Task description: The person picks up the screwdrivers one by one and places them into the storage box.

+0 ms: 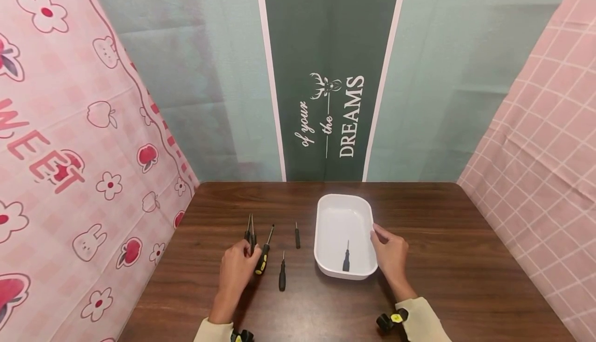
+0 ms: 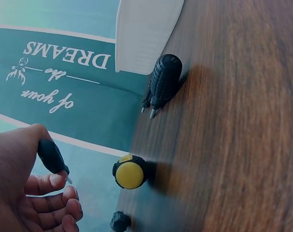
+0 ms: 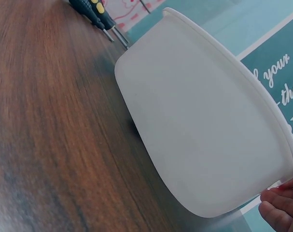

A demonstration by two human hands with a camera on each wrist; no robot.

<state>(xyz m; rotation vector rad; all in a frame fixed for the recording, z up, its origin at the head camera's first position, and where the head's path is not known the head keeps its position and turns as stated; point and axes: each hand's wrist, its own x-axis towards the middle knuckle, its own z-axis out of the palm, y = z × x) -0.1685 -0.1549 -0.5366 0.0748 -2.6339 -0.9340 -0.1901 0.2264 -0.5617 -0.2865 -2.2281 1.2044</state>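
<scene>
My left hand [image 1: 236,268] pinches a black-handled screwdriver [image 2: 52,157] between thumb and fingers, its handle mostly within the grip. Just beyond that hand another black screwdriver [image 2: 119,221] is on the table. Beside its fingers lies a black-and-yellow screwdriver [image 1: 262,262], shaft pointing away. My right hand [image 1: 392,254] holds the right rim of a white rectangular tray [image 3: 199,106]. Inside the tray, towards its near end, is a dark screwdriver [image 1: 346,263]. Between left hand and tray lie a black screwdriver [image 1: 282,277] and, farther back, a smaller one [image 1: 297,238].
The brown wooden table [image 1: 447,238] runs back to a green curtain [image 1: 330,31] with white lettering. Pink patterned cloth [image 1: 112,140] hangs on the left, and pink checked cloth [image 1: 535,140] on the right.
</scene>
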